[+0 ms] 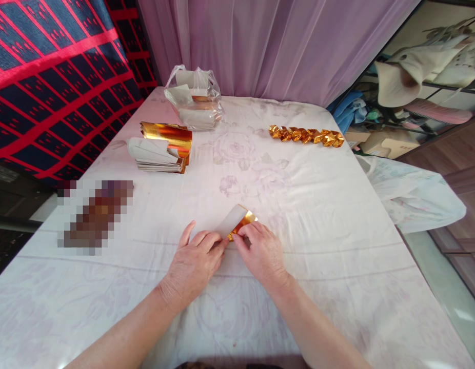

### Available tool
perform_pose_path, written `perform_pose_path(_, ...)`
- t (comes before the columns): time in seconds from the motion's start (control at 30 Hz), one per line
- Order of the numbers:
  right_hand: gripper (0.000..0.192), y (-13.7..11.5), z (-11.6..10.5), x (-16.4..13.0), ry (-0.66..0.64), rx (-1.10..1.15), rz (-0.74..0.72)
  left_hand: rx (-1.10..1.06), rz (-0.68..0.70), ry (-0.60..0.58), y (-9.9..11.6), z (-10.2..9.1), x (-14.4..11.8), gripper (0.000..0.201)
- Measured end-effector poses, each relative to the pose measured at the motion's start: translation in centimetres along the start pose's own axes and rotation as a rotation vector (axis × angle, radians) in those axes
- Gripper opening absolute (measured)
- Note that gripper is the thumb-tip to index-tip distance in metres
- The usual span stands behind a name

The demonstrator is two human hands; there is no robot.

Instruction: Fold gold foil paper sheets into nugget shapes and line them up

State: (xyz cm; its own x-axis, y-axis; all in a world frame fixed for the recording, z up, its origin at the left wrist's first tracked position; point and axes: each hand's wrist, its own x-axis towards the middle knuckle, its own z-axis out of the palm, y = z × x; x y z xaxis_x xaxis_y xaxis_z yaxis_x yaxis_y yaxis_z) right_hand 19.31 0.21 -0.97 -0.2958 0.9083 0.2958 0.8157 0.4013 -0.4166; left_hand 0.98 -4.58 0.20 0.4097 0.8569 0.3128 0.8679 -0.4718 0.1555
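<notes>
A sheet of gold foil paper (233, 219), white on its back and partly folded over, lies on the tablecloth between my hands. My left hand (195, 259) presses its fingertips on the near left edge of the sheet, with the thumb sticking out to the side. My right hand (263, 251) pinches the gold part at the near right edge between thumb and fingers. Some of the near edge is hidden under my fingertips. Farther off to the right sits a row of folded gold foil pieces (307, 136), nested together in a line.
A stack of white-backed gold sheets (158, 154) lies at the left, in front of a clear plastic bag (195, 100) with more sheets. A blurred-out object (97, 218) is near the left edge. A white bag (418, 197) and a shelf with hats (407, 77) stand at the right.
</notes>
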Motion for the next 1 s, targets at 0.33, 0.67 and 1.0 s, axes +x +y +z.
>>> perform_pose_path(0.33,0.019,-0.04,0.00,-0.02,-0.022,-0.012,0.011,0.003,0.004,0.015,0.06,0.04,0.05,0.028)
perform_pose_path(0.67,0.017,-0.16,0.01,-0.04,-0.022,-0.031,0.016,0.019,0.006,0.024,0.02,0.08,0.04,0.027)
perform_pose_path(1.0,0.018,-0.06,0.06,-0.02,-0.012,-0.034,0.011,0.039,0.003,0.017,0.10,0.21,0.05,0.027)
